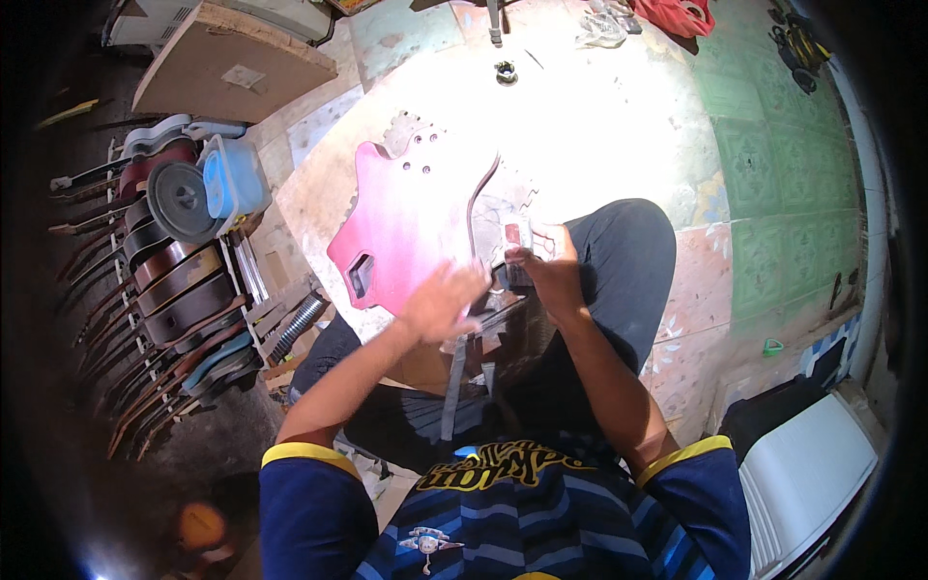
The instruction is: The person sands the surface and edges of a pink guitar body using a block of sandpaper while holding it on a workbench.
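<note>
A pink guitar body (401,217) with a bright glossy top lies flat on the floor before my crossed legs. Several dark holes show near its far end, and a cutout opens at its left. My left hand (448,302), slightly blurred, is over the body's near edge, fingers stretched out with nothing visible in them. In my right hand (553,271) is a small white and red pack (517,239), pinched between thumb and fingers beside my right knee. Under the guitar body a grey jigsaw-edged mat (512,193) sticks out.
Several guitars (179,271) stand in a rack on the left, with a blue plastic container (232,179) by them. A brown board (232,68) leans at the far left. At the far side are a small round dark object (506,73) and a red bag (677,14).
</note>
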`<state>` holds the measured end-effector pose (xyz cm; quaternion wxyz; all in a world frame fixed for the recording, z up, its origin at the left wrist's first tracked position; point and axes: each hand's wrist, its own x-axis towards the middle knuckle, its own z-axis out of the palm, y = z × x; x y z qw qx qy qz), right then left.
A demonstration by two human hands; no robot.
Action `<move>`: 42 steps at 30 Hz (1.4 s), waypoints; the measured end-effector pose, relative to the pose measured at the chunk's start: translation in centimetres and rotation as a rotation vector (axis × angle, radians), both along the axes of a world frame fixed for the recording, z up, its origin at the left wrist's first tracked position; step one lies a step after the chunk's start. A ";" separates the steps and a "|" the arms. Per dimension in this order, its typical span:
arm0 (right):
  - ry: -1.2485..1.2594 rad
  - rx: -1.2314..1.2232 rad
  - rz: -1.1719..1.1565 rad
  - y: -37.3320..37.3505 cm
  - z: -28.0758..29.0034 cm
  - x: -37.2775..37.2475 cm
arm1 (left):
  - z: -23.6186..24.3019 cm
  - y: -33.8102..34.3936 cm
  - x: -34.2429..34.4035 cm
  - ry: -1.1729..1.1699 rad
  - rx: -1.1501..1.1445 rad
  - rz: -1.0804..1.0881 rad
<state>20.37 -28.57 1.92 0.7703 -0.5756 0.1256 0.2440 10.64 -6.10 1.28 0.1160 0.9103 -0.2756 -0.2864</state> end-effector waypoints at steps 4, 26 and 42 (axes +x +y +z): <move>-0.037 -0.017 0.047 0.3 -0.3 -0.4 | -0.3 0.6 -3.3 0.072 -0.212 -0.065; -0.061 -0.019 0.060 0.7 -0.3 -0.4 | -0.4 1.2 -2.1 -0.209 0.074 0.367; -0.093 -0.240 0.160 0.7 -0.2 -0.7 | -1.4 -1.8 -6.9 -0.406 0.144 0.468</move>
